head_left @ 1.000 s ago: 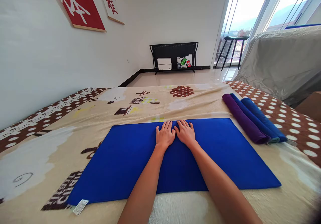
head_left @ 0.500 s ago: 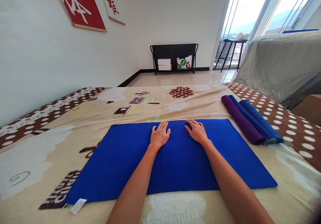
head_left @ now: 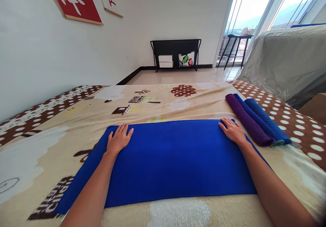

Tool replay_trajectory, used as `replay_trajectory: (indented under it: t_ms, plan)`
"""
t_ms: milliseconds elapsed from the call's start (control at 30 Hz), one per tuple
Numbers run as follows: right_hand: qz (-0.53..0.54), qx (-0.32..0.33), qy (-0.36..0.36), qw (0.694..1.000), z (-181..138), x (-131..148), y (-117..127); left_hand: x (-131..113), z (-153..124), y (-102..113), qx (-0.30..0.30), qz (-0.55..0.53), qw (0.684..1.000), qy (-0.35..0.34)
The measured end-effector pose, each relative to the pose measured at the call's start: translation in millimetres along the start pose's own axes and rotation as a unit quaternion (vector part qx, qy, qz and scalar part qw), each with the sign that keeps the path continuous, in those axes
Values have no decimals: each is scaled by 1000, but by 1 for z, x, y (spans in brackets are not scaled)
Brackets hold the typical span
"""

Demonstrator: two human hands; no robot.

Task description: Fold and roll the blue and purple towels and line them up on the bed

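Note:
A blue towel [head_left: 175,159] lies spread flat on the patterned blanket [head_left: 142,113]. Near its far left corner, my left hand [head_left: 119,139] rests flat on the cloth with fingers extended. My right hand [head_left: 233,131] lies the same way by the far right corner, its fingers stretched out and slightly apart. Neither hand grips anything. My left forearm covers part of the towel's left side and my right forearm hides its near right corner. To the right of my right hand are a rolled purple towel [head_left: 248,118] and rolled blue towels [head_left: 267,120], side by side.
Brown polka-dot borders [head_left: 300,128] edge the blanket. Beyond it, a black rack [head_left: 175,52] stands against the wall, holding white boxes [head_left: 165,61] and a printed bag [head_left: 186,59]. A dark stool [head_left: 236,47] and a sheet-covered piece of furniture [head_left: 287,60] are at the right.
Both hands have slid apart along the towel's far edge, from near its middle out toward the far corners. The towel remains spread. The camera view has shifted slightly.

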State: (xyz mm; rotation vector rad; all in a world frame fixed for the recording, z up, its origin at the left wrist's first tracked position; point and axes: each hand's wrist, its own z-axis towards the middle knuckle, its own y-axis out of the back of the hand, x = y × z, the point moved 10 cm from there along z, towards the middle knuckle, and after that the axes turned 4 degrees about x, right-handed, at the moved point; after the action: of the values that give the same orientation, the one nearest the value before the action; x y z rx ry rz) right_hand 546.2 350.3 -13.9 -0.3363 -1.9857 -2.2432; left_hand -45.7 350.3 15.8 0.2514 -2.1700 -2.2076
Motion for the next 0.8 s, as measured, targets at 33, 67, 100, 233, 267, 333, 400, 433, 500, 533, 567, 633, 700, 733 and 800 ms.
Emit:
replay_trajectory:
  t_ms: [33,67,100,233,267,333,400,433,500,533,567,633,700,733,800]
  plan:
    - [-5,-2,-12,1000,0,-9,0,16,1,2,-1,0,1000,18]
    - [-9,-5,-23,1000,1,-17,-1,29,2,3,-2,-1,999,35]
    - [-13,-7,-33,999,1,-23,-1,40,3,4,-4,-2,999,50]
    - [-22,-24,-59,998,3,-35,-2,64,6,6,-25,-8,994,103]
    - [-22,-30,-60,998,3,-34,0,66,6,7,-31,-11,993,114]
    - [-20,-48,-52,997,1,-28,8,68,5,10,-43,-17,991,126]
    - [-17,-74,-24,997,-6,-14,21,66,3,17,-59,-25,990,123]
    - [-16,-87,-2,996,-11,-5,27,63,1,21,-71,-27,990,115]
    - [-12,-98,57,993,-28,17,36,54,-7,31,-97,-30,992,81]
    - [-11,-94,89,992,-39,27,38,48,-14,35,-106,-30,992,55]
    - [-9,-84,118,989,-52,35,37,43,-23,36,-107,-29,993,26]
    - [-7,-60,158,986,-83,40,34,37,-47,31,-87,-28,995,-29]
    - [-5,-37,176,984,-118,32,30,47,-80,20,-57,-27,996,-56]
    - [-4,-26,179,984,-136,23,29,58,-99,14,-49,-24,997,-56]
    - [-6,-14,168,986,-171,0,29,91,-139,8,-56,-3,998,-26]
